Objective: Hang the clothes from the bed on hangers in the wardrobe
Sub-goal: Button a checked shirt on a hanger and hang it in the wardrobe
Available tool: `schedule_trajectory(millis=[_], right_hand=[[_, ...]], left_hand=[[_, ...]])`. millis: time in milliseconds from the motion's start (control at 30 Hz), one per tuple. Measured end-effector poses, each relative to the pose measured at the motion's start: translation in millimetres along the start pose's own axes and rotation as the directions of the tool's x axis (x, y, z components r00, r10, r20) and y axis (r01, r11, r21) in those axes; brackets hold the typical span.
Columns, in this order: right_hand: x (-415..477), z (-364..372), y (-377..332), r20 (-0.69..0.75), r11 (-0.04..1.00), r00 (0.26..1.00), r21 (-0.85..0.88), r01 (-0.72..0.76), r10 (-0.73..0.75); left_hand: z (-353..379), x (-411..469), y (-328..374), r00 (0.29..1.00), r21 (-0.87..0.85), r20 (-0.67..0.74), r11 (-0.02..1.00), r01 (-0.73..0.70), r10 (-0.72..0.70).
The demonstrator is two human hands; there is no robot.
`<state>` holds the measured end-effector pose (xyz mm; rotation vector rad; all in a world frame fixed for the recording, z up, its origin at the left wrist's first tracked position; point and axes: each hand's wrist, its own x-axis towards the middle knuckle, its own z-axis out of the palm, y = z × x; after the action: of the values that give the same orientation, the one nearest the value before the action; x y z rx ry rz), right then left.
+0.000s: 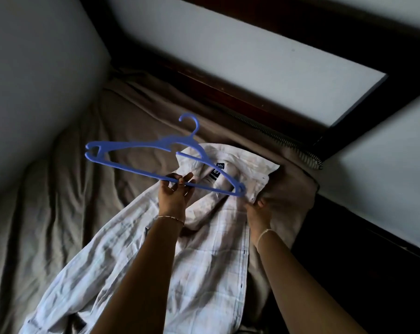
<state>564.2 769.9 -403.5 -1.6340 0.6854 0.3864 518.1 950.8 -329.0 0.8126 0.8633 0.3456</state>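
From the head camera, a white shirt [204, 261] lies flat on the bed [78, 213], spread over a crumpled grey-brown sheet. Its collar points toward the dark headboard [240, 97] and its tail runs back toward the person. The front is open, and a dark label [216, 171] shows inside the collar.

The left hand [174, 192] is raised over the upper part of the shirt and holds a blue hanger [166, 142] by its bottom bar. The fingers [181, 180] are curled round the bar, with the thumb on the near side. The hanger is tilted: its hook points up and away, and its left end hangs over bare sheet. Its right end dips to the collar, just beside the right hand [258, 210].

The right hand pinches the shirt's front edge near the collar and lifts it a little. Its fingers are closed on the cloth, though most of them are hidden behind the hand.

There is a thin bracelet [170, 218] on the left wrist and a pale band [264, 233] on the right. A pale wall [228, 44] rises behind the headboard.
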Motion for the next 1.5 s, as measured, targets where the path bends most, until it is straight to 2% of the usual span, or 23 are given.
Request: schedule_trajectory(millis=[200,267,333,433,533,767,900,933,1000,1067,1133,1200,1300,1333,1400,1500], right_hand=[[35,21,13,-0.077,0.998,0.995,0.005,-0.057,0.057],[32,18,6,-0.058,0.992,0.998,-0.122,-0.032,0.025],[26,9,-6,-0.119,0.964,0.990,-0.262,0.037,-0.070],[7,-3,-28,-0.242,0.942,0.933,-0.272,0.198,-0.266],[-12,-11,-42,-0.312,0.907,0.861,-0.268,0.325,-0.401],[-61,-20,-88,-0.320,0.861,0.799,-0.165,0.481,-0.508],[-80,-22,-121,-0.366,0.736,0.654,-0.152,0.660,-0.662],[-79,-21,-124,-0.364,0.729,0.648,-0.152,0.668,-0.669],[-75,-23,-126,-0.347,0.775,0.699,-0.164,0.611,-0.625],[-61,-20,-122,-0.299,0.856,0.802,-0.186,0.482,-0.517],[-44,-11,-116,-0.175,0.919,0.907,-0.177,0.353,-0.383],[-35,1,-108,-0.002,0.947,0.961,-0.170,0.272,-0.276],[-35,13,-88,0.091,0.967,0.982,-0.180,0.181,-0.167],[-38,16,-79,0.104,0.950,0.981,-0.250,0.185,-0.163],[-42,20,-53,0.168,0.890,0.965,-0.380,0.251,-0.201],[-37,21,-19,0.196,0.842,0.946,-0.434,0.319,-0.257]], left_hand=[[-14,21,-6,1.000,0.027,-0.003,1.000,-0.005,0.005],[-19,26,-6,1.000,0.001,0.008,1.000,-0.002,0.002],[-23,28,-2,1.000,-0.030,0.006,1.000,0.000,0.000],[-21,28,5,1.000,-0.087,0.003,0.996,-0.004,0.005],[-15,27,6,0.999,-0.043,0.030,0.999,0.019,-0.017],[15,14,-16,0.989,-0.058,0.103,0.992,0.110,-0.103],[9,11,-16,0.986,-0.088,0.122,0.988,0.125,-0.114],[4,10,-13,0.984,-0.091,0.131,0.987,0.135,-0.123],[-7,7,-9,0.978,-0.066,0.152,0.986,0.154,-0.143],[-15,6,-9,0.975,-0.036,0.163,0.986,0.162,-0.154],[-16,6,-14,0.972,-0.010,0.172,0.987,0.161,-0.157],[-10,6,-23,0.968,-0.010,0.179,0.984,0.180,-0.176],[1,11,-41,0.959,0.011,0.164,0.972,0.234,-0.233],[4,15,-47,0.957,0.012,0.153,0.969,0.248,-0.247],[6,25,-58,0.954,0.031,0.133,0.964,0.266,-0.268],[3,41,-74,0.949,0.107,0.107,0.952,0.287,-0.298]])
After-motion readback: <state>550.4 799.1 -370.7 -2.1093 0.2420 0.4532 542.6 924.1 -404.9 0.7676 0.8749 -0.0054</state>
